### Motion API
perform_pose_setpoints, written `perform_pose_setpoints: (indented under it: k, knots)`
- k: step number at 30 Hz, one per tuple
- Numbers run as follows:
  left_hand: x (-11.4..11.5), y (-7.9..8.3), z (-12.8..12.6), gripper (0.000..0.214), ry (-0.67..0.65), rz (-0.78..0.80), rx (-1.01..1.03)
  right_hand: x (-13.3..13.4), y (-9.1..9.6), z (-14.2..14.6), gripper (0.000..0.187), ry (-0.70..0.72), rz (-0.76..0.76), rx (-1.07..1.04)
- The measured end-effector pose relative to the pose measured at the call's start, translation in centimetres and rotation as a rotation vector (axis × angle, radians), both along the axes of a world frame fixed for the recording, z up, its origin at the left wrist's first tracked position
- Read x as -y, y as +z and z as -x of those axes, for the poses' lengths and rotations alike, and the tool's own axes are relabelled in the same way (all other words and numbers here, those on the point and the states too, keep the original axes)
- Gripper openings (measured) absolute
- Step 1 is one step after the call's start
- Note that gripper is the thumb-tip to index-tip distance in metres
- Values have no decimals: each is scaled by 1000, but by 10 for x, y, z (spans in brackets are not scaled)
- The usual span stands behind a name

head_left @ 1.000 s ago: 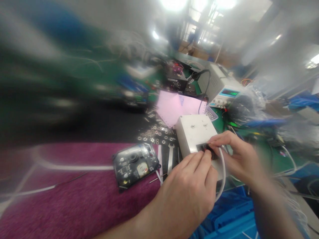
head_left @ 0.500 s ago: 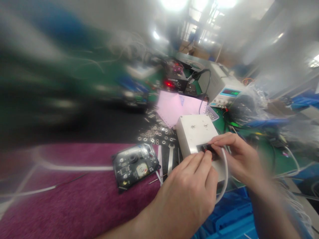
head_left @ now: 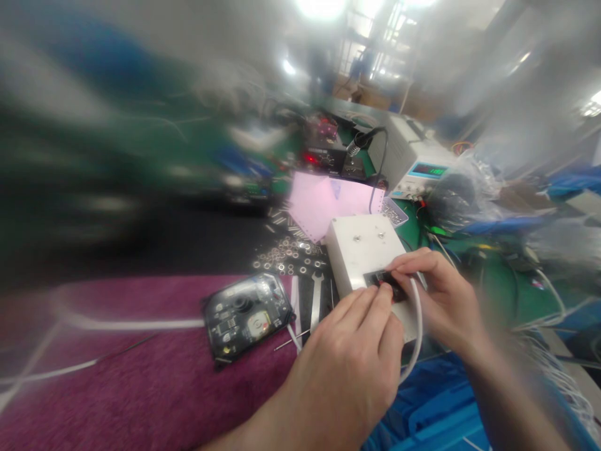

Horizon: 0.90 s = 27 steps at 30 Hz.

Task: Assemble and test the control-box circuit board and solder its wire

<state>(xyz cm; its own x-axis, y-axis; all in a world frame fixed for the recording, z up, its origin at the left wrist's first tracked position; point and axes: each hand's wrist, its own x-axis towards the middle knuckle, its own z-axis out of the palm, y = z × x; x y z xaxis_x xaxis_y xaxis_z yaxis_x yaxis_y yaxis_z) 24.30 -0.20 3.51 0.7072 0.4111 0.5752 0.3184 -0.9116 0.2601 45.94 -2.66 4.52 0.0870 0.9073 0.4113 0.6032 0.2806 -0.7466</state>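
Observation:
A white box (head_left: pixel 359 254) with two small toggle switches on top stands in front of me. Set into its near part is a black terminal block (head_left: pixel 375 276) with a bit of red, mostly covered by my fingers. My left hand (head_left: pixel 354 351) is closed, its fingertips pressed together on this block. From the right, my right hand (head_left: pixel 439 294) pinches at the same block, close to the end of a white cable (head_left: pixel 417 319) that loops down between my hands. The wire tips are hidden by my fingers.
On a purple cloth (head_left: pixel 154 388) lies a clear-covered circuit module (head_left: pixel 246 316) with white cables. Nearby are an open-end wrench (head_left: pixel 316 304), loose nuts (head_left: pixel 286 254), pink paper (head_left: pixel 312 203), and a tray of small parts (head_left: pixel 393 212). A power supply (head_left: pixel 413 156) and soldering iron (head_left: pixel 359 143) stand behind.
The whole view has shifted slightly, so things sit a little further left. Both hands keep nearly the same grip at the terminal block.

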Motion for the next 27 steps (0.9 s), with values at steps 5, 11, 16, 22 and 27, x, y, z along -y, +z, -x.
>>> perform_pose_setpoints:
  k: [5, 11, 16, 22, 27]
  knots:
    - [4, -2, -4, 25, 55, -23, 96, 1, -2, 0, 16, 15, -2, -9]
    - [6, -4, -9, 26, 88, -64, 150, 3, -5, -3, 21, 46, -33, -6]
    - [5, -5, -10, 26, 101, -62, 137, 0, -3, -4, 26, 99, -24, 18]
    - [3, -4, -11, 24, 99, -50, 148, -4, 14, 1, 27, 140, -42, 122]
    - [3, -3, -10, 26, 101, -53, 165, -6, 25, 2, 25, 169, -47, 267]
